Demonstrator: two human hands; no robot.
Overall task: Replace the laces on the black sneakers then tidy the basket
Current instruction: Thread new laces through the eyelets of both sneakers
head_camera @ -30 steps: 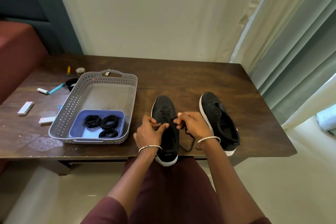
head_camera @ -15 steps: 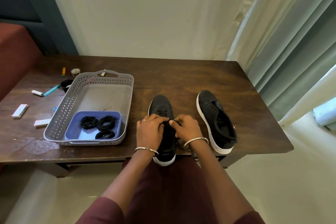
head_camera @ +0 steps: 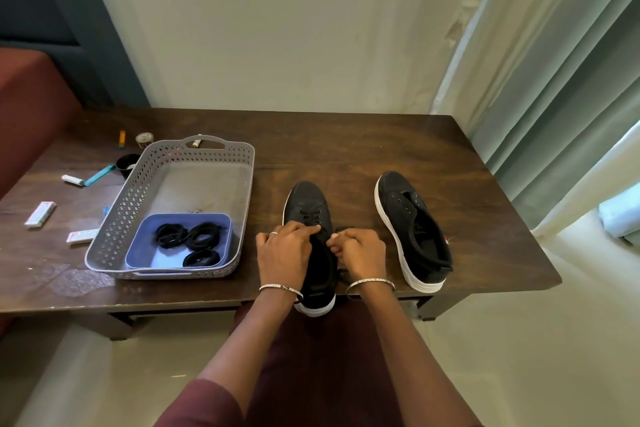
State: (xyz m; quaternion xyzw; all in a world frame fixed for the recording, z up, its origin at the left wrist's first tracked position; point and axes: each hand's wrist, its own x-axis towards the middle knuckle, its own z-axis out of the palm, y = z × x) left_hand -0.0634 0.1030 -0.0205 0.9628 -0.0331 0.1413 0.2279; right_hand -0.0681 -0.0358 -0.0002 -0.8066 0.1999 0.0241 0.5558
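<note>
the small white packets (head_camera: 41,214) at the left of the table (head_camera: 346,149) are carrying print too small to read. the near sneaker (head_camera: 308,199) is lying at the front edge, between the grey basket (head_camera: 138,191) and the second sneaker (head_camera: 412,229). the right hand (head_camera: 362,251) is pinching its black lace (head_camera: 311,217). the left hand (head_camera: 284,253) is lying bent over the eyelets, and i cannot tell if it is gripping. coiled laces (head_camera: 202,236) are sitting in a blue tray (head_camera: 142,246) inside the basket.

I see the middle sneaker (head_camera: 308,199) and right sneaker (head_camera: 412,229), both black with white soles, on a dark brown, wood-grained bench (head_camera: 346,149). Toward its left edge the grey basket (head_camera: 128,215) has diamond-pierced walls; its blue tray (head_camera: 162,258) holds black laces (head_camera: 207,230). My sleeve (head_camera: 201,406) is maroon.
</note>
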